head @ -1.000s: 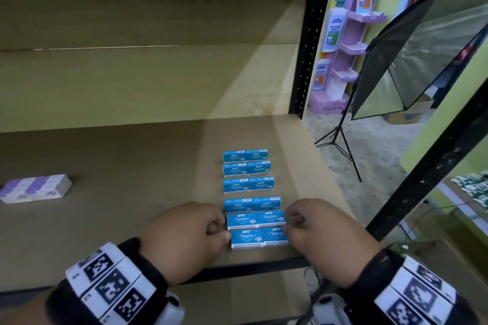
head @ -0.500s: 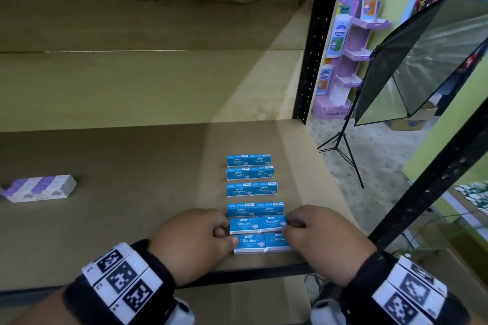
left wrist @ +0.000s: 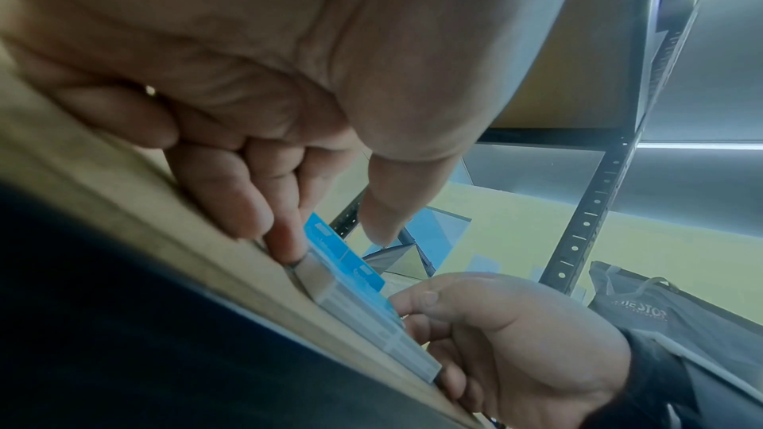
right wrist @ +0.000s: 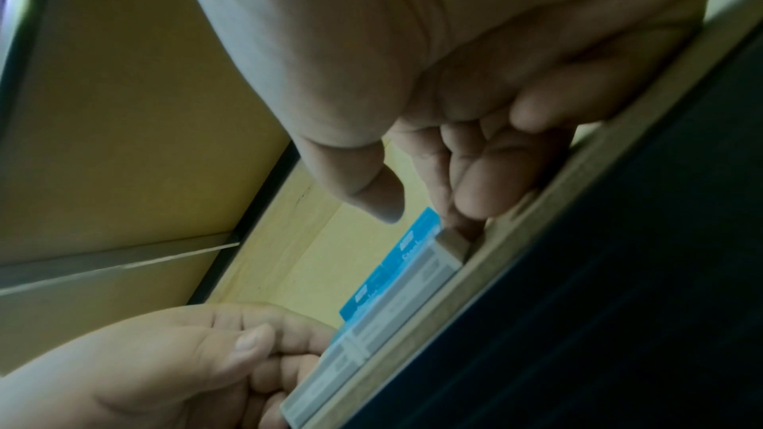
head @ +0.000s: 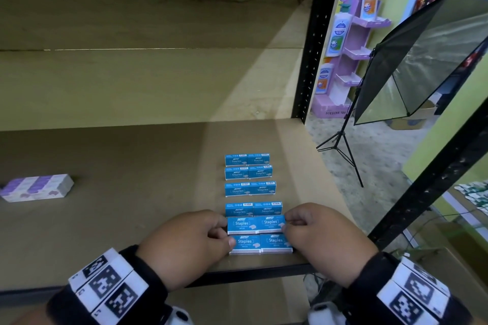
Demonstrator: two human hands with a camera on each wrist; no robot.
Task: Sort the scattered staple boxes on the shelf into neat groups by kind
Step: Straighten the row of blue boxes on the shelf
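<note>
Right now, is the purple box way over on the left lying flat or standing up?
Lying flat. The purple box rests on its broad face on the shelf, its wide purple-and-white top facing up, far from the blue boxes.

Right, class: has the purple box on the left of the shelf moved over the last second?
No. The purple box keeps its place on the shelf, equally far left of the blue staple boxes.

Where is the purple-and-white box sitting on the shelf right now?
In the head view the purple-and-white box lies alone at the far left of the shelf, well apart from the column of blue staple boxes right of centre.
</note>
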